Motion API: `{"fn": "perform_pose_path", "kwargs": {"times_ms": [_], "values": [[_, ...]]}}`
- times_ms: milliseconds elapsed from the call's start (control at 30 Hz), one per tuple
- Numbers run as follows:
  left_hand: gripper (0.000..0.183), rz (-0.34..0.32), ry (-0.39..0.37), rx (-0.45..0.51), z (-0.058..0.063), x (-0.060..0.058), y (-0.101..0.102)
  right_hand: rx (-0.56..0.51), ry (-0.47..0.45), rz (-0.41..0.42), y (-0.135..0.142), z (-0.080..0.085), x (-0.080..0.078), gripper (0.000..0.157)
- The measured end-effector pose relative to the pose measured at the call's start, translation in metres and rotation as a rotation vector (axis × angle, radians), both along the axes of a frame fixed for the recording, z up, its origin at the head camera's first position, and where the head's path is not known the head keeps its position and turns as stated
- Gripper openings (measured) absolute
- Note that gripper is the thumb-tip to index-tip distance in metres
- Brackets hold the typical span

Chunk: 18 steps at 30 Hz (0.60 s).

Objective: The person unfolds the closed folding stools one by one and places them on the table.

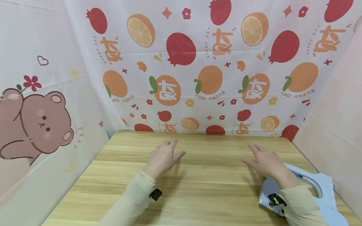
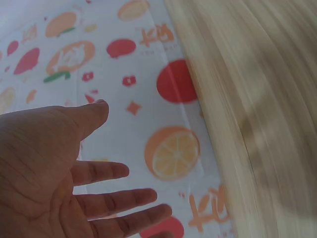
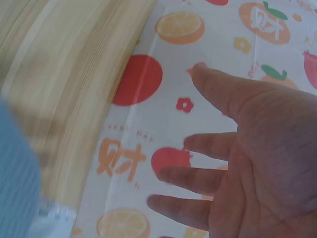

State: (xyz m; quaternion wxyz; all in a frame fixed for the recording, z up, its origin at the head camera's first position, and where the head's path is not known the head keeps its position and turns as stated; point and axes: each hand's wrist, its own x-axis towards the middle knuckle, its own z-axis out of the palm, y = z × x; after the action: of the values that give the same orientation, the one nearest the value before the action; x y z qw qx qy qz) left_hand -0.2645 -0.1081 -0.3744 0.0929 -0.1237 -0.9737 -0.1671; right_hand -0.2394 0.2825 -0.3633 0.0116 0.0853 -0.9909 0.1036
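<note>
Above the left half of the wooden table (image 1: pixel 203 194) hovers my left hand (image 1: pixel 163 158), fingers straight and thumb spread, with nothing in it. My right hand (image 1: pixel 264 160) is held over the table's right side, also extended and bare. Both palms show without anything in them in the wrist views. Beneath and beside the right wrist sits a light blue plastic object (image 1: pixel 328 191) with a curved grey opening; the forearm hides part of it. In the right wrist view, a blurred edge of the blue object (image 3: pixel 17 173) appears at left.
A white curtain with fruit prints (image 1: pixel 181 88) hangs along the table's back edge. Pale curtains stand at both sides, the left one bearing a pink bear (image 1: pixel 46 121). Each sleeve has a small black device (image 1: pixel 155 194) at the wrist.
</note>
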Motion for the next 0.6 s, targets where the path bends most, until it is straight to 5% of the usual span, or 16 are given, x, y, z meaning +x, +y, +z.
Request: {"fn": "perform_pose_path", "kwargs": {"times_ms": [367,600], "values": [[0.054,-0.248,0.068,-0.036,-0.003,0.012,0.054,0.017,-0.112,0.029,0.054,0.001,0.008,0.086],[0.050,-0.385,0.043,-0.089,-0.011,0.028,0.095,0.022,-0.144,0.044,0.087,-0.008,0.016,0.073]]}}
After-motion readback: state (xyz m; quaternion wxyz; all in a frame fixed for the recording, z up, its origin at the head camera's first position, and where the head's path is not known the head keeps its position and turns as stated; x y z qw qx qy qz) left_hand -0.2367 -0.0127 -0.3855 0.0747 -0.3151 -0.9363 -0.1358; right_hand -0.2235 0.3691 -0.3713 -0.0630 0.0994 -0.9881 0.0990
